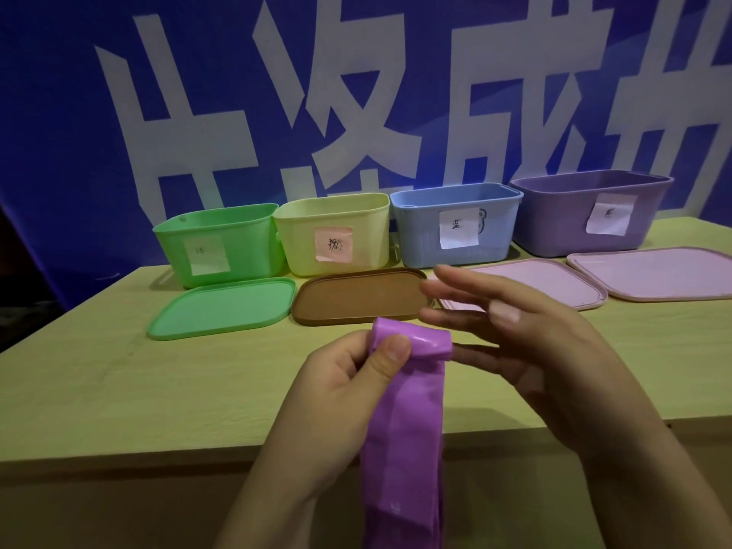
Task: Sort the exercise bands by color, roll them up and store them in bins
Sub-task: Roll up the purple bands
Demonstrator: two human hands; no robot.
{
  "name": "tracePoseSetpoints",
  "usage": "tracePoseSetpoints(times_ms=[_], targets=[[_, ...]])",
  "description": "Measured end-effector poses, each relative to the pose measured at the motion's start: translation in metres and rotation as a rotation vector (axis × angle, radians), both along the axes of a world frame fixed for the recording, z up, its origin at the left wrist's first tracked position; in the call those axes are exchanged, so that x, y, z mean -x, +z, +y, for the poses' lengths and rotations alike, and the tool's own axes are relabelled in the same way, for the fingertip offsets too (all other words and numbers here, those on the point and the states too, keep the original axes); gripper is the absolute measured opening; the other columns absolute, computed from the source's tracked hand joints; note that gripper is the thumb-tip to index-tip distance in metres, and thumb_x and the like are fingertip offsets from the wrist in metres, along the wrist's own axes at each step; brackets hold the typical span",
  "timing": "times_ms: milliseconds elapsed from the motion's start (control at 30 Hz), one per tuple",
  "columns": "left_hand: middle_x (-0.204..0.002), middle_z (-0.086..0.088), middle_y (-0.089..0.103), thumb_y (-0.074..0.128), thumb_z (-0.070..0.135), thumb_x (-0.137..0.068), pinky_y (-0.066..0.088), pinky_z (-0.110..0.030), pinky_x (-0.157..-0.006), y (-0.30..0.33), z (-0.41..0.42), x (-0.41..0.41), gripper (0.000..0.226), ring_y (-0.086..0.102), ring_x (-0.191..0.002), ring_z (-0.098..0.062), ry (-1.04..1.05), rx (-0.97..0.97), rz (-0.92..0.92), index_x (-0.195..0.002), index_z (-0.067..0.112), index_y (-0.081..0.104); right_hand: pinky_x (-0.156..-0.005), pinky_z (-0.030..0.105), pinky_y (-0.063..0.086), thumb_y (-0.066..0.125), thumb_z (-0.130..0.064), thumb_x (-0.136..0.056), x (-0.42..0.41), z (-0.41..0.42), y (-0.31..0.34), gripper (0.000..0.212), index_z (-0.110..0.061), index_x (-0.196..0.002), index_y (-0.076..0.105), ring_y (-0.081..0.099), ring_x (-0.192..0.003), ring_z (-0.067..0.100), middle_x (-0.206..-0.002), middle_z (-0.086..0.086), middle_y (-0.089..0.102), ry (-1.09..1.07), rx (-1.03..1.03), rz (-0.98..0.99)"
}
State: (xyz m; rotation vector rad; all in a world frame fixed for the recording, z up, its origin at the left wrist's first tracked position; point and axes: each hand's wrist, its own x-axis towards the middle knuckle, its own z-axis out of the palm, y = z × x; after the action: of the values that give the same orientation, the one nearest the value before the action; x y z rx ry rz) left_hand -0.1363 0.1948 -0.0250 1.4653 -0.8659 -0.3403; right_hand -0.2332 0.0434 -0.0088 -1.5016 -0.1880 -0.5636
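A purple exercise band (404, 429) hangs down past the table's front edge, its top end rolled into a short tube. My left hand (340, 394) pinches the rolled end between thumb and fingers. My right hand (527, 350) is beside the roll on its right, fingers straight and spread, one fingertip near the roll's end. Four open bins stand in a row at the back: green (222, 243), yellow (336, 231), blue (455, 223), purple (586, 212), each with a paper label.
Lids lie flat in front of the bins: a green lid (222, 307), a brown lid (356, 297), and two pink lids (554, 283) (657, 271). The wooden table (119, 370) ends at a front edge below my hands. A blue banner fills the background.
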Motion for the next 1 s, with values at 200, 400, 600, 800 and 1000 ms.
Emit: tracePoseSetpoints(times_ms=[200,400,600,800,1000], targets=[[-0.095,0.007,0.074,0.058,0.050,-0.080,0.058,-0.028,-0.074,-0.005,0.001,0.000,0.024,0.070,-0.089,-0.013,-0.037,-0.031,-0.047,-0.100,0.041,0.068,-0.078,0.022,0.055,0.057,-0.055,-0.067,-0.003,0.009,0.001,0.038,-0.043,-0.102,0.067,0.063,-0.094,0.001,-0.098,-0.020,0.067,-0.195,0.499,0.166],[-0.090,0.001,0.075,0.069,0.040,-0.063,0.055,-0.021,-0.066,-0.003,-0.001,-0.002,0.034,0.071,-0.083,-0.013,-0.049,0.051,0.061,-0.095,0.033,0.073,-0.078,0.014,0.049,0.062,-0.031,-0.083,-0.005,0.011,-0.004,0.023,-0.040,-0.103,0.062,0.060,-0.095,0.001,-0.096,-0.021,0.065,-0.356,0.651,-0.050],[-0.088,-0.014,0.074,0.082,0.026,-0.057,0.057,-0.027,-0.064,-0.007,-0.004,-0.011,0.036,0.070,-0.076,-0.020,-0.169,0.090,0.372,-0.090,0.011,0.076,-0.074,0.009,0.044,0.061,-0.017,-0.081,-0.010,0.017,-0.008,0.024,-0.023,-0.103,0.067,0.056,-0.088,0.000,-0.092,-0.014,0.061,-0.538,0.771,-0.189],[-0.087,-0.011,0.074,0.075,0.028,-0.057,0.058,-0.028,-0.067,-0.009,-0.005,-0.015,0.036,0.071,-0.078,-0.019,-0.229,0.082,0.406,-0.089,0.014,0.077,-0.071,0.007,0.043,0.061,-0.015,-0.083,-0.012,0.022,-0.012,0.020,-0.013,-0.102,0.067,0.053,-0.085,-0.002,-0.091,-0.011,0.057,-0.612,0.786,-0.233],[-0.090,-0.010,0.075,0.076,0.027,-0.057,0.055,-0.036,-0.076,-0.016,-0.010,-0.011,0.033,0.071,-0.083,-0.021,-0.170,0.073,0.391,-0.088,0.017,0.078,-0.072,0.010,0.043,0.061,-0.014,-0.084,-0.015,0.022,-0.017,0.020,-0.012,-0.103,0.067,0.053,-0.086,0.000,-0.092,-0.011,0.057,-0.655,0.759,-0.274]])
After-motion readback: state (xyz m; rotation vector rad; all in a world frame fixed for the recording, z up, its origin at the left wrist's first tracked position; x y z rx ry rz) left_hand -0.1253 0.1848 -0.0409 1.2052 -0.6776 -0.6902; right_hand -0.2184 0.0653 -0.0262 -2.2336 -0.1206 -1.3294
